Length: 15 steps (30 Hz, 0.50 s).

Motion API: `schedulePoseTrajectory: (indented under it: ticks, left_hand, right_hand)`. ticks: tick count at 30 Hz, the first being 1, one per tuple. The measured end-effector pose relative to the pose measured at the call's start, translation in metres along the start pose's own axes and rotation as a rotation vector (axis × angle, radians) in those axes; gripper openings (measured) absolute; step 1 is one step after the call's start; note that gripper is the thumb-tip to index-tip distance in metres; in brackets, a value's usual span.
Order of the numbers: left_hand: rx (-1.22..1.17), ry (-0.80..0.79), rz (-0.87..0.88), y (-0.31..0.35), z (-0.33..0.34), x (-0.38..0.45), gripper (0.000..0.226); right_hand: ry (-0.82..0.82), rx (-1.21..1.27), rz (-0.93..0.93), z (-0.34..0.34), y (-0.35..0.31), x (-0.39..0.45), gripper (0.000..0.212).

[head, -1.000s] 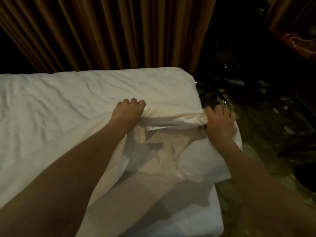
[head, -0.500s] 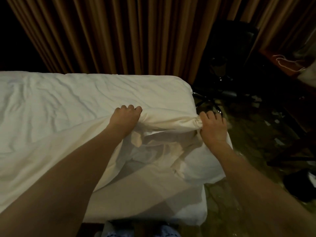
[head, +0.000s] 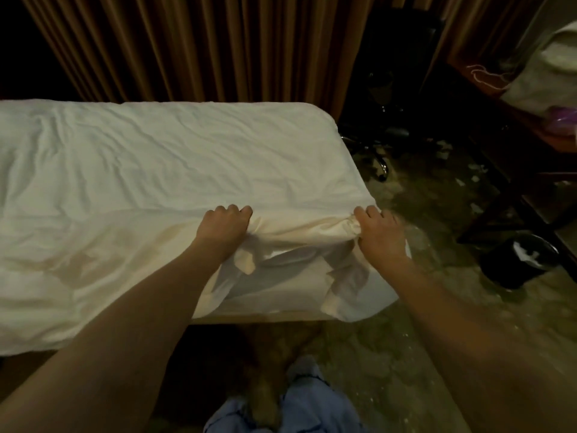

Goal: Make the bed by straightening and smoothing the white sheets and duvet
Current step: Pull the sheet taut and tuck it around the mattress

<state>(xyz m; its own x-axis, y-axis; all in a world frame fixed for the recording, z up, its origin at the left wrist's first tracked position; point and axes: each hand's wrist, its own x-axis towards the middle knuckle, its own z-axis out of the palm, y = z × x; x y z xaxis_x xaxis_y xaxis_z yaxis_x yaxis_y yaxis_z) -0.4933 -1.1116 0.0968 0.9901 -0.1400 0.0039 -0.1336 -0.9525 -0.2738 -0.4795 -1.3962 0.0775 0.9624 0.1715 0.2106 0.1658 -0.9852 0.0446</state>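
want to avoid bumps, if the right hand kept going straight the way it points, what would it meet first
Likely nothing solid soon: the right hand points past the bed's corner toward the dark chair base; depth unclear.

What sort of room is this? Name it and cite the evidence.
Probably a hotel bedroom: a bed with white bedding, full-length pleated curtains behind it, and a small black waste bin on the floor.

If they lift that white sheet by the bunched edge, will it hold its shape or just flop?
Probably flop: where the left hand and right hand grip the sheet, loose folds hang limp below the bunched edge. It looks light and thin, judging by the many fine creases across the top. It likely won't slip easily, since the cloth gathers tightly in both fists.
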Motion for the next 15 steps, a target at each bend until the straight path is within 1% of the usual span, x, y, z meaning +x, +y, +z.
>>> schedulePoseTrajectory:
  ticks: [2,4,7,9,10,11,13,14,15]
  left_hand:
    - [0.017,-0.019,0.011,0.007,-0.001,-0.021,0.031]
    - [0.022,-0.016,0.014,0.01,-0.006,-0.032,0.032]
    - [-0.01,0.026,-0.033,0.012,-0.009,-0.043,0.033]
    - [-0.041,0.043,-0.056,0.022,0.002,-0.058,0.034]
    - [-0.052,0.025,-0.054,0.03,0.011,-0.069,0.036]
    - [-0.049,-0.017,-0.045,0.041,0.022,-0.081,0.037]
    - [0.0,-0.108,0.016,0.063,0.041,-0.106,0.037]
    - [0.028,-0.128,0.042,0.071,0.047,-0.114,0.035]
    - [0.046,-0.137,0.049,0.076,0.051,-0.118,0.033]
  right_hand:
    - [-0.029,-0.016,-0.003,-0.001,0.001,-0.028,0.041]
    - [-0.008,-0.021,-0.032,-0.008,0.004,-0.042,0.042]
    - [0.088,0.005,-0.095,-0.029,0.008,-0.049,0.042]
    - [0.18,0.01,-0.134,-0.034,0.012,-0.056,0.04]
    - [0.153,0.006,-0.147,-0.031,0.014,-0.065,0.04]
    - [0.056,0.002,-0.15,-0.025,0.016,-0.08,0.041]
    - [-0.196,-0.021,-0.149,-0.003,0.021,-0.121,0.043]
    - [-0.275,-0.048,-0.165,0.008,0.024,-0.14,0.043]
    - [-0.301,-0.065,-0.189,0.017,0.028,-0.152,0.042]
